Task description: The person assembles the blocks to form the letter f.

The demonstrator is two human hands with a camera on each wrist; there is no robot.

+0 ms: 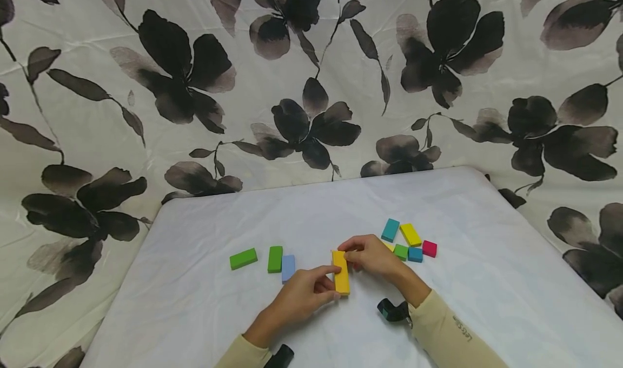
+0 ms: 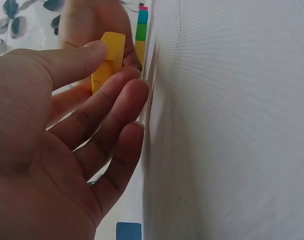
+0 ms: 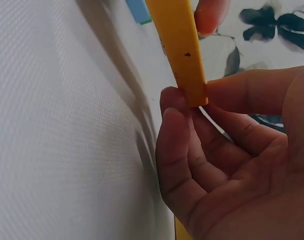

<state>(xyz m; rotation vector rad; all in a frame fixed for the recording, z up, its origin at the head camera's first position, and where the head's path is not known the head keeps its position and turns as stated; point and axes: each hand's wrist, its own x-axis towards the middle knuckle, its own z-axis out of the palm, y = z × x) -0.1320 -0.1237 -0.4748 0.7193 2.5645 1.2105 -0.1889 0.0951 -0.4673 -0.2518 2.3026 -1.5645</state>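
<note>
A long yellow block (image 1: pixel 341 279) is between both hands over the middle of the table. My left hand (image 1: pixel 303 293) pinches its near end between thumb and finger, the other fingers loosely bent in the left wrist view. At the far end, my right hand (image 1: pixel 373 255) grips the same block (image 3: pixel 179 50) with thumb and fingertips. Just left of my left hand lies a light blue block (image 1: pixel 288 267), partly covered by that hand. A green block (image 1: pixel 274 260) stands close beside it, and another green block (image 1: pixel 243 259) lies farther left.
Beyond my right hand lie a teal block (image 1: pixel 390 230), a yellow block (image 1: pixel 410 235), and a row with green (image 1: pixel 401 252), blue (image 1: pixel 415 255) and red (image 1: pixel 430 248) blocks; my hand partly hides another yellow one. A white cloth (image 1: pixel 194 314) covers the table; a floral curtain (image 1: pixel 360 87) hangs behind.
</note>
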